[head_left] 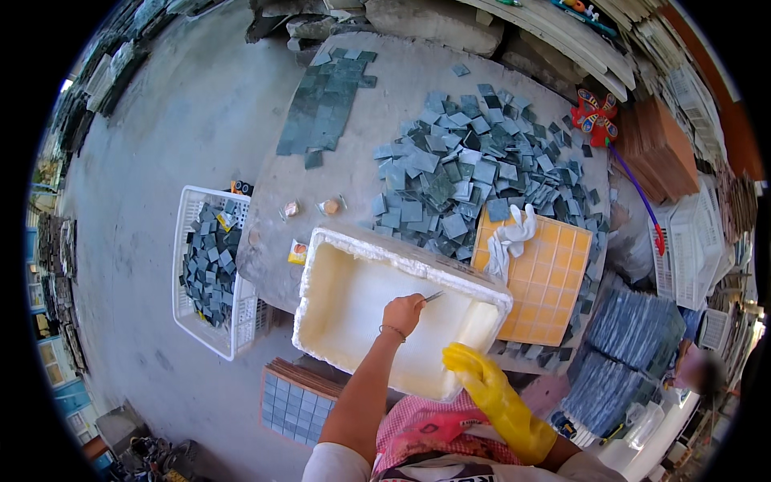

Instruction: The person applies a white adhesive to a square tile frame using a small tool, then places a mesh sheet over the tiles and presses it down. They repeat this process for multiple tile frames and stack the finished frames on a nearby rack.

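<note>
A white foam box (pixel 365 277) with a rough, chipped rim stands at the near side of the table, its open top facing me. My left hand (pixel 403 315), bare, is closed around a thin metal tool (pixel 434 296), perhaps a blade; its tip points to the right, over the box's inside. Its handle is hidden in my fist. My right hand (pixel 480 376) wears a yellow rubber glove. Its fingers lie over the box's near right rim. Close to the box's right side, a white work glove (pixel 508 239) rests on a yellow gridded tray (pixel 542 277).
Loose grey-green stone tiles (pixel 482 161) are heaped on the table (pixel 277 217); others lie in flat rows (pixel 325 100). A white basket (pixel 207 337) of tiles stands left. Gridded tile panels (pixel 295 406) are below. Red toy (pixel 594 120) and stacked brown boards (pixel 658 149) are right.
</note>
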A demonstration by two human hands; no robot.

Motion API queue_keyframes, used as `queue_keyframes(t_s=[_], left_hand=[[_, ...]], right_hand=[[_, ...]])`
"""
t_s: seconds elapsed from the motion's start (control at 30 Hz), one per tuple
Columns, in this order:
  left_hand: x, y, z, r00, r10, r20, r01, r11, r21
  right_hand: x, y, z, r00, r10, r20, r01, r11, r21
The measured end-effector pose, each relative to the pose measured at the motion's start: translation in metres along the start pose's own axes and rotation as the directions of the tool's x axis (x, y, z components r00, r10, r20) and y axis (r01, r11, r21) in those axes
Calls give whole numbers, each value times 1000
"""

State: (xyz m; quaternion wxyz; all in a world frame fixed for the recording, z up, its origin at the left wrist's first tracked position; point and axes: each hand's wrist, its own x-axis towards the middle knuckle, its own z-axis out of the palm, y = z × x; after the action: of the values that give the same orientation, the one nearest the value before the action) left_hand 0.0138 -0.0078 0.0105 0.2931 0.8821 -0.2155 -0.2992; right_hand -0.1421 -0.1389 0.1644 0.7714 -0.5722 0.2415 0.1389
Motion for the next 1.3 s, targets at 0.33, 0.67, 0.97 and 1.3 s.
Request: queue_keyframes(t_s=[0.33,0.67,0.97,1.3], left_hand=[[-8,16,-14,978,208,-22,-205,929,-309],[0,-9,-3,1000,-8,-6,8,1000,30],[-4,-18,-1,995,104,-8,-104,990,-93],[-38,-22,-50,989,147,15,-130,912,-388]], right_hand=[[9,20,2,971,-103,-218,135,981,137],[8,35,6,985,-24,-173,52,986,159],[13,32,2,984,-15,-176,40,989,143],[25,30,14,950,-134,-281,113,989,-91]])
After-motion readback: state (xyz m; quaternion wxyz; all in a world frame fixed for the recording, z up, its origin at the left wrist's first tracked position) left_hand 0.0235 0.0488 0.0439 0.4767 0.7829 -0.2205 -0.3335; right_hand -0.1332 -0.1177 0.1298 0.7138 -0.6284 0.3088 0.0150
